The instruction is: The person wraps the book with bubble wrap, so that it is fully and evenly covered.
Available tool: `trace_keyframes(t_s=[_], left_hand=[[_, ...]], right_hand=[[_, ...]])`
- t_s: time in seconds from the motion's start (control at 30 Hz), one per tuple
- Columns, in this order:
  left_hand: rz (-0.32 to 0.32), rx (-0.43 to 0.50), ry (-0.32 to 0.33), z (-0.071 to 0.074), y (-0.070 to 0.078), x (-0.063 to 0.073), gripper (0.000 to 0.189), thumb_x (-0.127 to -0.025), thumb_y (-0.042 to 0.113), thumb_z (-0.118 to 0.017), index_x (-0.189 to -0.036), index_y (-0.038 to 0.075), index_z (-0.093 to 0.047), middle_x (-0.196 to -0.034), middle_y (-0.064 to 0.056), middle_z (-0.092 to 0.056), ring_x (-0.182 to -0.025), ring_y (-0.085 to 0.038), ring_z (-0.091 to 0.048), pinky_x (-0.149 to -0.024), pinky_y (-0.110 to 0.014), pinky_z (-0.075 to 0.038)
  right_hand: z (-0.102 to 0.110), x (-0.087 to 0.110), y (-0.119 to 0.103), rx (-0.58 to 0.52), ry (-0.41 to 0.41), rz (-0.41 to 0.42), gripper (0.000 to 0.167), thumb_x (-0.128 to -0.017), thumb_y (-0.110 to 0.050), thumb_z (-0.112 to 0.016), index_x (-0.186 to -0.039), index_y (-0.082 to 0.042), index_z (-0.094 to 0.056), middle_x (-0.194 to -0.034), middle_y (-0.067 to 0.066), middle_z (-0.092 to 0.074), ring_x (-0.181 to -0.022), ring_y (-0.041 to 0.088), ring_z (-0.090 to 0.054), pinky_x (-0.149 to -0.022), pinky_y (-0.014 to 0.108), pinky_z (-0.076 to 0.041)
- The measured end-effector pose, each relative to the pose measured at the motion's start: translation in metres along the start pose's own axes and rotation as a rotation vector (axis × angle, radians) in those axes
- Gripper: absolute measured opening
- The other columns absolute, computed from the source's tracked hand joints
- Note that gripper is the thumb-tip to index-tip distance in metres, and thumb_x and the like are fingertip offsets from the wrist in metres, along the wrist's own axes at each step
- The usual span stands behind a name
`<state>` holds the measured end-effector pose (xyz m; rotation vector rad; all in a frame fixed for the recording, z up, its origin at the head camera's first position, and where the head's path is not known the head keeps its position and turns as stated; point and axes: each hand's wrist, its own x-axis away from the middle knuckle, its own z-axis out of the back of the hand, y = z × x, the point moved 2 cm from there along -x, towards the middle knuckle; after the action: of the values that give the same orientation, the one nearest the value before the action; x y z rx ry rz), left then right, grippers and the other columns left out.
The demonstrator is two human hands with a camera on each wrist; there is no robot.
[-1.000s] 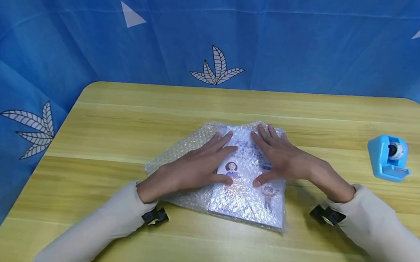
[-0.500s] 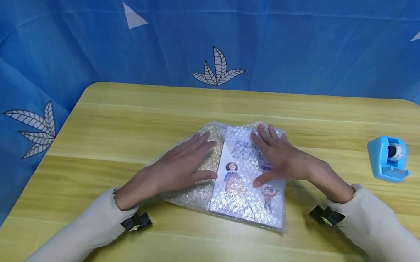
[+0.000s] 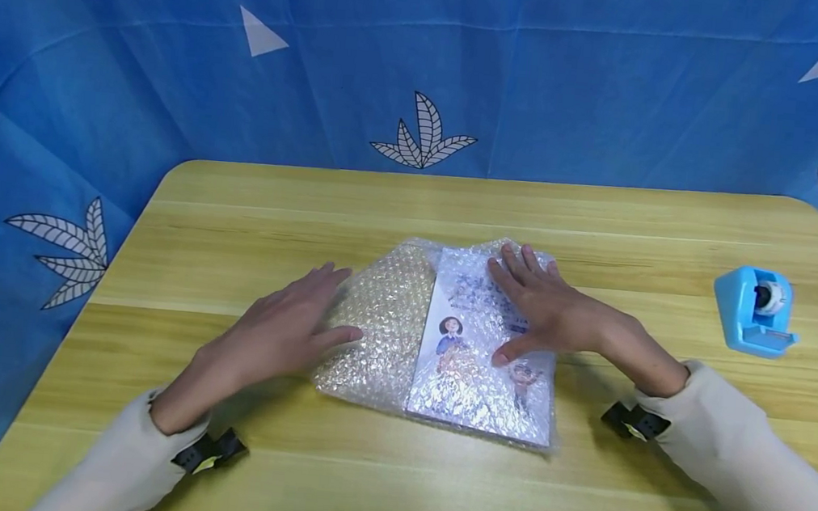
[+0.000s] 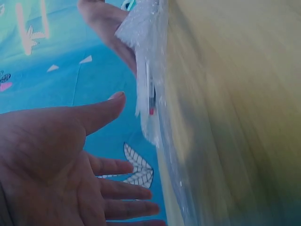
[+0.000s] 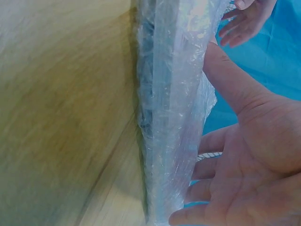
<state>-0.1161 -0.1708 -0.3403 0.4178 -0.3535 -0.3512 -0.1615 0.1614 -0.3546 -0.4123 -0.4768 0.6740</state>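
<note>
A book (image 3: 452, 381) with cartoon figures on its cover lies on the table, covered by clear bubble wrap (image 3: 382, 330) that spreads out flat to its left. My right hand (image 3: 550, 308) rests on the wrapped cover with fingers spread and straight. In the right wrist view its thumb and fingertips touch the wrap along the book's thick side. Off the wrap's left edge is my left hand (image 3: 278, 333), fingers straight, with nothing in its grasp. The left wrist view shows that open palm (image 4: 51, 165) beside the thin edge of the wrap.
A blue tape dispenser (image 3: 755, 310) with a roll of tape stands at the right of the wooden table (image 3: 275, 203). Behind the table hangs a blue cloth (image 3: 598, 102) printed with leaves. Each sleeve carries a black wrist camera (image 3: 209, 451).
My left hand has slid left from the book's cover across the bubble wrap to beyond its left edge. The right hand stays in place on the book.
</note>
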Motion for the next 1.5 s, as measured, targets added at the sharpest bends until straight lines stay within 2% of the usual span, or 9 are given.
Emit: trace_keyframes(t_s=[0.23, 0.43, 0.53, 0.83, 1.03, 1.27, 1.33, 1.4, 1.5], left_hand=[[0.080, 0.002, -0.019, 0.007, -0.010, 0.009, 0.089, -0.104, 0.052, -0.058, -0.164, -0.001, -0.019, -0.166, -0.024, -0.028, -0.150, -0.045, -0.032, -0.115, -0.067, -0.031], [0.105, 0.009, -0.031, 0.009, -0.015, 0.012, 0.091, -0.104, 0.055, -0.057, -0.164, -0.002, -0.019, -0.154, -0.025, -0.048, -0.134, -0.047, -0.053, -0.102, -0.066, -0.046], [0.100, 0.012, -0.028, 0.009, -0.017, 0.012, 0.091, -0.104, 0.055, -0.057, -0.164, -0.002, -0.019, -0.152, -0.025, -0.051, -0.128, -0.046, -0.058, -0.096, -0.064, -0.049], [0.091, -0.002, 0.008, 0.006, -0.018, 0.011, 0.086, -0.104, 0.048, -0.061, -0.163, -0.001, -0.023, -0.153, -0.026, -0.049, -0.140, -0.048, -0.045, -0.106, -0.070, -0.041], [0.079, -0.040, 0.037, 0.003, -0.016, 0.010, 0.080, -0.104, 0.043, -0.063, -0.161, -0.001, -0.029, -0.147, -0.026, -0.056, -0.134, -0.047, -0.052, -0.101, -0.069, -0.045], [0.074, 0.018, 0.028, 0.003, -0.023, 0.006, 0.077, -0.103, 0.042, -0.065, -0.159, -0.001, -0.032, -0.143, -0.025, -0.058, -0.129, -0.043, -0.058, -0.098, -0.065, -0.049], [0.080, 0.044, 0.020, 0.005, -0.025, 0.004, 0.076, -0.104, 0.044, -0.063, -0.157, -0.002, -0.035, -0.137, -0.023, -0.062, -0.120, -0.037, -0.064, -0.093, -0.058, -0.052], [0.088, 0.082, 0.008, 0.007, -0.028, 0.002, 0.072, -0.104, 0.045, -0.062, -0.153, -0.003, -0.039, -0.121, -0.019, -0.067, -0.100, -0.031, -0.068, -0.082, -0.049, -0.055], [0.097, 0.158, -0.006, 0.011, -0.032, 0.002, 0.064, -0.105, 0.045, -0.060, -0.145, -0.004, -0.047, -0.096, -0.010, -0.064, -0.073, -0.021, -0.056, -0.065, -0.038, -0.047]], right_hand=[[0.000, 0.001, 0.000, 0.013, 0.000, 0.005, 0.128, -0.081, -0.057, -0.081, -0.161, 0.011, -0.009, -0.165, 0.037, 0.010, -0.150, 0.056, 0.014, -0.116, 0.076, 0.000], [-0.001, 0.000, -0.001, 0.023, -0.003, 0.005, 0.126, -0.082, -0.054, -0.082, -0.161, 0.011, -0.009, -0.165, 0.037, 0.010, -0.150, 0.057, 0.014, -0.115, 0.076, 0.000], [-0.001, 0.000, -0.001, 0.026, -0.003, 0.003, 0.126, -0.083, -0.054, -0.082, -0.161, 0.011, -0.009, -0.165, 0.037, 0.009, -0.150, 0.057, 0.013, -0.116, 0.076, 0.000], [-0.001, 0.000, -0.001, 0.036, 0.000, 0.004, 0.125, -0.083, -0.054, -0.082, -0.161, 0.012, -0.010, -0.165, 0.037, 0.009, -0.150, 0.057, 0.012, -0.116, 0.076, 0.000], [-0.001, 0.001, -0.001, 0.035, 0.000, 0.002, 0.125, -0.083, -0.054, -0.082, -0.161, 0.012, -0.009, -0.165, 0.037, 0.009, -0.150, 0.057, 0.013, -0.116, 0.076, 0.000], [-0.001, 0.001, 0.000, 0.018, -0.005, 0.009, 0.126, -0.082, -0.054, -0.083, -0.161, 0.011, -0.008, -0.165, 0.037, 0.011, -0.150, 0.057, 0.014, -0.116, 0.075, 0.001], [-0.001, 0.001, 0.000, 0.017, -0.007, 0.010, 0.127, -0.082, -0.054, -0.083, -0.161, 0.011, -0.008, -0.165, 0.037, 0.011, -0.150, 0.057, 0.014, -0.116, 0.075, 0.001], [0.000, 0.001, 0.000, 0.019, -0.005, 0.012, 0.126, -0.083, -0.055, -0.082, -0.161, 0.011, -0.008, -0.165, 0.037, 0.011, -0.150, 0.057, 0.014, -0.116, 0.076, 0.001], [0.000, 0.000, -0.001, 0.028, -0.005, 0.009, 0.125, -0.084, -0.055, -0.082, -0.161, 0.011, -0.009, -0.165, 0.037, 0.011, -0.150, 0.057, 0.013, -0.116, 0.076, 0.000]])
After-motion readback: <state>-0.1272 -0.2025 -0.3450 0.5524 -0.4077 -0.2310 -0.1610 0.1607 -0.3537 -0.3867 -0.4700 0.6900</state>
